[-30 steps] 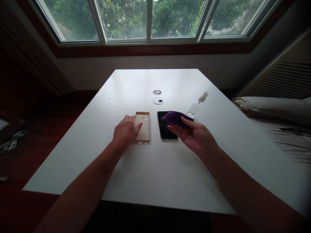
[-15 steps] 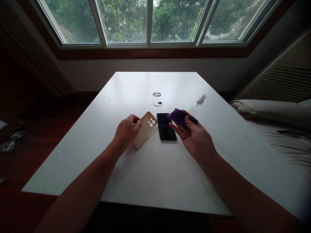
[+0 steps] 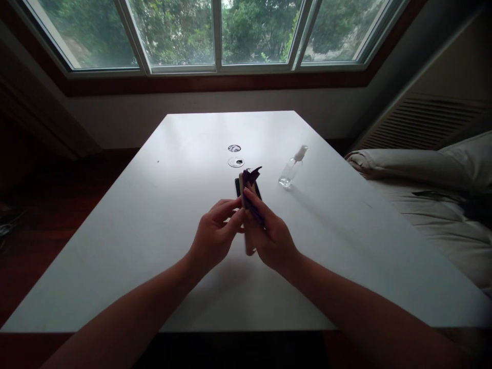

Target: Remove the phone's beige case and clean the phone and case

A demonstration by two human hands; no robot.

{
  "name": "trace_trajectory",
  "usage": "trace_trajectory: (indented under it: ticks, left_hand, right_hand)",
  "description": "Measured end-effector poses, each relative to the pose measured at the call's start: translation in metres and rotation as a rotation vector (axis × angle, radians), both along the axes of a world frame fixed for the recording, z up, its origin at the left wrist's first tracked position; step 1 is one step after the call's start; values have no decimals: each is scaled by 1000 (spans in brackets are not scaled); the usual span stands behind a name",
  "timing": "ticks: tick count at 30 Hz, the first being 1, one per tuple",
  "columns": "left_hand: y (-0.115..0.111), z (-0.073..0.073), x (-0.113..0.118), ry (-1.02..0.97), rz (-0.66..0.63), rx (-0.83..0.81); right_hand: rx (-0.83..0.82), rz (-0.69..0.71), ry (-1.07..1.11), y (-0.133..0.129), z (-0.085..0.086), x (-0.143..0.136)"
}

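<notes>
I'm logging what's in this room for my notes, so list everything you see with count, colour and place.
Phone case: one, tan, edge-on between the hands
Cloth: one, purple, in the right hand
Phone: one, black, on the table behind the hands, partly hidden
Spray bottle: one, clear, on the table, right of the phone
Round fittings: two, silvery, mid-table towards the window
Table: one, white, centre
Window: one, several panes, pale frame, top
Greenery: uncounted, green, outside
Bedding: pale, right
Floor: dark red, left
Left hand: one, bare, touching the case
Right hand: one, bare, holding the cloth
</notes>
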State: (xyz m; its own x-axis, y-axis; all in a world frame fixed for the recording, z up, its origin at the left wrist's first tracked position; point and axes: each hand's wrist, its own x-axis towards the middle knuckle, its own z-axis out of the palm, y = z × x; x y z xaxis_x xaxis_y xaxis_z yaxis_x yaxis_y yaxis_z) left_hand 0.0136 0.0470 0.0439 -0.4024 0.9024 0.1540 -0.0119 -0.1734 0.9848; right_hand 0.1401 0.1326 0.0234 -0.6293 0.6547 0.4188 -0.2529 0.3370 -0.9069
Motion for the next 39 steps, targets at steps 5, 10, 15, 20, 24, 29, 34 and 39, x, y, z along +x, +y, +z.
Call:
trace_trajectory:
  ticks: [5, 10, 15, 20, 24, 29, 34, 39]
  left_hand:
    - [-4, -10, 13, 288, -64, 182]
    - [-3, -17, 12, 394, -121, 112]
    - [-3, -7, -16, 934, 15, 132]
    - [-6, 4, -39, 1233, 50, 140]
    - [-7, 5, -44, 1266, 28, 110]
    - [-7, 4, -43, 1266, 8, 45]
    - [-8, 7, -38, 1150, 17, -7]
    - [-11, 11, -33, 923, -24, 38]
  right_hand:
    - [-278, 53, 181, -13, 15, 5]
    - [-571, 132, 231, -13, 25, 4]
    - [-737, 106, 333, 10, 37, 3]
    - [-895, 120, 314, 32, 46, 9]
    - [-991, 98, 271, 41, 46, 11]
    - [-1024, 52, 237, 43, 46, 11]
    - [-741, 32, 273, 25, 38, 10]
    - [-476, -60, 249, 4, 31, 7]
